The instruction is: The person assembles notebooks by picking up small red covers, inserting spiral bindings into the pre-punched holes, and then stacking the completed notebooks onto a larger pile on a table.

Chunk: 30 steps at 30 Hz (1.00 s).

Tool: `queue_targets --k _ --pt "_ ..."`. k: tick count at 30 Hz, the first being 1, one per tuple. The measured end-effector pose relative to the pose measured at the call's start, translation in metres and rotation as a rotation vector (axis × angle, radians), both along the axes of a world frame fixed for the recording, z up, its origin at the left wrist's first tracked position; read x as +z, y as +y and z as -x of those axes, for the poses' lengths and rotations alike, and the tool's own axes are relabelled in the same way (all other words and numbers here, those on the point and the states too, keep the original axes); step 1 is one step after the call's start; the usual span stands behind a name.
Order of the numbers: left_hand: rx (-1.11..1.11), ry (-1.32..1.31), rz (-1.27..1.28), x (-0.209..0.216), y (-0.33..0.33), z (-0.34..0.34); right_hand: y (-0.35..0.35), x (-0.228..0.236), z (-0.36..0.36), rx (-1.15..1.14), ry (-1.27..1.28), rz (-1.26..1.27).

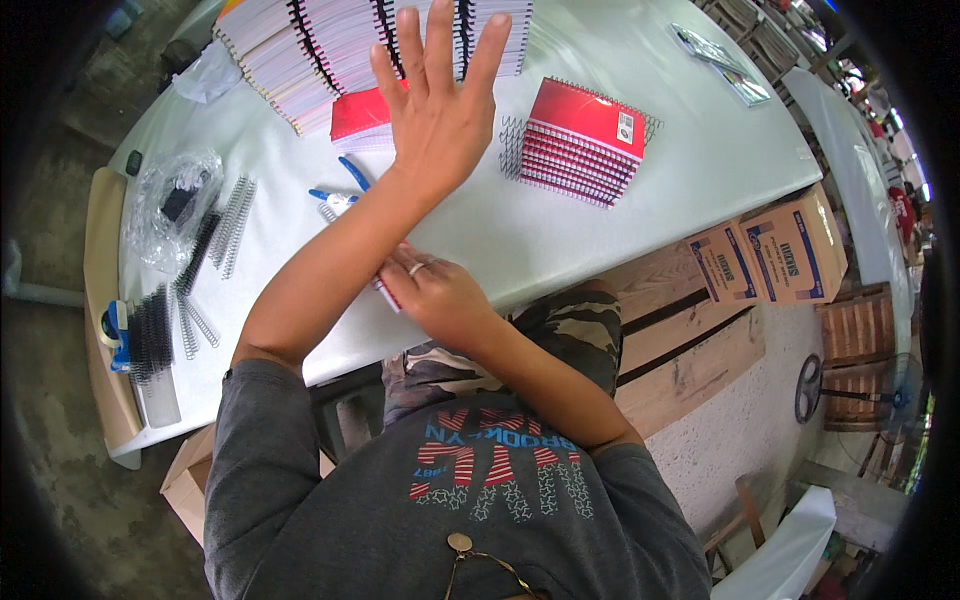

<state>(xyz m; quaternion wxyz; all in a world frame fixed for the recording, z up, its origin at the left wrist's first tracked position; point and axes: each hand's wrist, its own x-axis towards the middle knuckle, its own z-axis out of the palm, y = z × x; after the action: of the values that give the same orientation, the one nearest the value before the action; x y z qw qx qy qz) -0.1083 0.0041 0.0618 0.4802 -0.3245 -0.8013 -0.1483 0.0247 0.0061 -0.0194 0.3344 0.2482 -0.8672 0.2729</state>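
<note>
My left hand point(440, 125) is raised over the white table, fingers spread and nothing in it. Behind it lies a red-covered pad point(350, 115), partly hidden. Near the table's front edge, my right hand point(440, 300) is closed on a thin notebook with a red edge point(386, 293), mostly covered by the hand and my left forearm. Blue-handled pliers point(345, 196) lie just beyond that forearm. To the right of my left hand stands a stack of red spiral notebooks point(585, 140), with wire coils sticking out at its sides.
Thick rows of bound books point(340, 45) stand at the back. On the left lie loose wire coils point(233, 225), a clear plastic bag point(175, 210), black coils point(152, 330) and a blue tape dispenser point(117, 335). Cardboard boxes point(770, 255) sit on a wooden bench at right.
</note>
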Motion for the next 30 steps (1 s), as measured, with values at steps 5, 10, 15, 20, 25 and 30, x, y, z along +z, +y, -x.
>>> queue_targets --k 5,10,15,20,25,30 --pt "-0.019 -0.017 -0.023 0.009 -0.002 -0.006 0.018 0.000 0.007 -0.033 -0.072 0.070" --pt "0.114 0.007 0.036 -0.023 -0.016 -0.009 0.032 0.002 0.009 -0.104 0.001 0.089" --pt "0.108 -0.007 0.042 -0.015 -0.012 0.021 -0.004 -0.006 0.007 0.085 -0.058 0.059" --pt "-0.218 -0.114 -0.142 -0.002 -0.046 -0.007 0.039 -0.010 0.003 0.105 -0.584 0.770" --pt "-0.566 -0.589 0.341 -0.104 -0.114 -0.086 0.047 -0.029 0.001 0.103 -0.570 0.792" --pt "-0.278 -0.073 0.421 -0.061 -0.126 -0.068 0.039 -0.024 0.001 0.210 -0.428 0.696"
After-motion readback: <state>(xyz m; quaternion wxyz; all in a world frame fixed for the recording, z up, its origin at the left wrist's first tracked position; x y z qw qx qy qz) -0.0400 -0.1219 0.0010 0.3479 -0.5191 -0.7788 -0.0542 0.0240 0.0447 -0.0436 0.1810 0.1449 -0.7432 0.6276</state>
